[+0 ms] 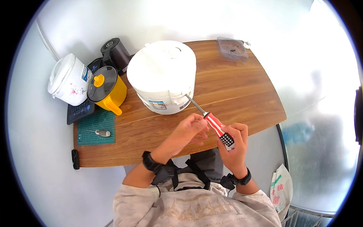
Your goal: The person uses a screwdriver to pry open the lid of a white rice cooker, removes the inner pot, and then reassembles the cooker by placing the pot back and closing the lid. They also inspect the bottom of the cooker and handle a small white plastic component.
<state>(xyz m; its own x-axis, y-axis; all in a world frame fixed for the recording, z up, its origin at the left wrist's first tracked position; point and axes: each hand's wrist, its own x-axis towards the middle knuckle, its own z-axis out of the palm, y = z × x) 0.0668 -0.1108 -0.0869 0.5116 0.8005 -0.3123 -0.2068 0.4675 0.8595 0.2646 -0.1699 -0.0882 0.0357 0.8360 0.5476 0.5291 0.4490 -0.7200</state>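
A screwdriver (215, 126) with a red, white and black handle slants up and left over the table's near side. My right hand (235, 145) is closed around the rear of its handle. The fingers of my left hand (192, 128) are curled at the front of the handle, by the metal shaft; its lower fingers bend loosely below. At its far end, the shaft's tip meets the lower right side of a large white rice cooker (162, 72), near a raised part below the lid. Whether the tip sits in a screw is too small to tell.
On the wooden table (234, 90), a yellow pot (113, 94), a dark kettle (119, 56) and a smaller white cooker (72, 85) crowd the left. A green cutting mat (89, 138) carries a small grey-handled tool (102, 132). A clear plastic tray (232, 51) lies far right.
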